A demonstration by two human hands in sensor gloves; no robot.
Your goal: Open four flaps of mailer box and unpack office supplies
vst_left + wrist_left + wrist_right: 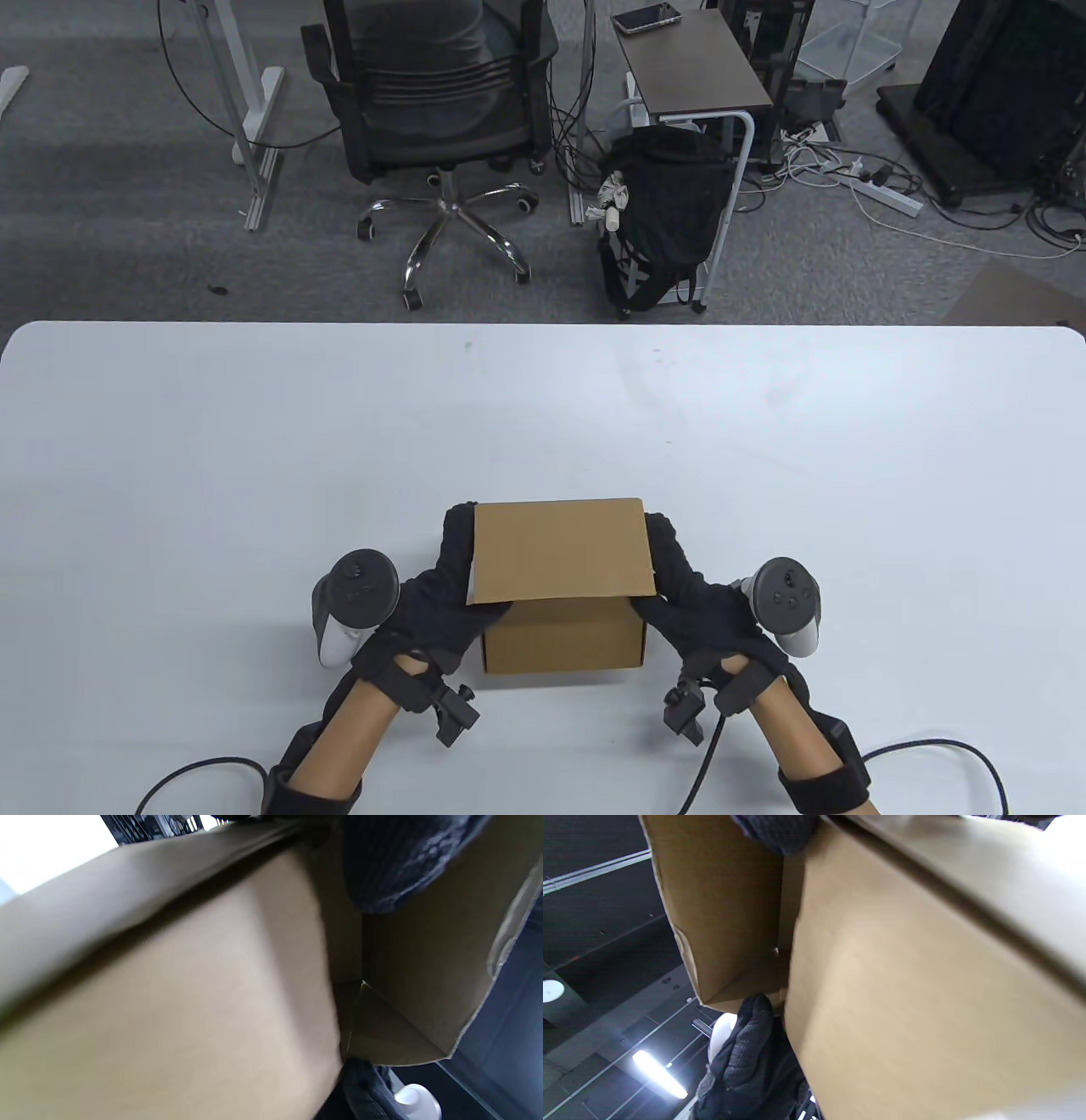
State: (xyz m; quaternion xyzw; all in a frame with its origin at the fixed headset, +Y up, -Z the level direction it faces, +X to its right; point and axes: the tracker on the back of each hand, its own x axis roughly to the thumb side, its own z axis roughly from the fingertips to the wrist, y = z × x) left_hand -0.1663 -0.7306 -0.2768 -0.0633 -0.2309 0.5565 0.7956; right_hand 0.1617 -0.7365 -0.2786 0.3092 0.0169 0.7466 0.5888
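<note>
We find the mailer box [560,594] at the near middle of the white table [254,441], top flap [562,550] raised. Left hand [437,594] and right hand [700,594] grip its sides, fingers clamped. An office chair [441,102] stands well beyond.

Table view looks down; both wrist views press close against the box [560,586].

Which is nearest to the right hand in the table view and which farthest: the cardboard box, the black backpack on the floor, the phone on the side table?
1. Cardboard box: the right hand touches its right side.
2. Black backpack: on the floor beyond the table's far edge.
3. Phone: on the side table, farthest back.
</note>
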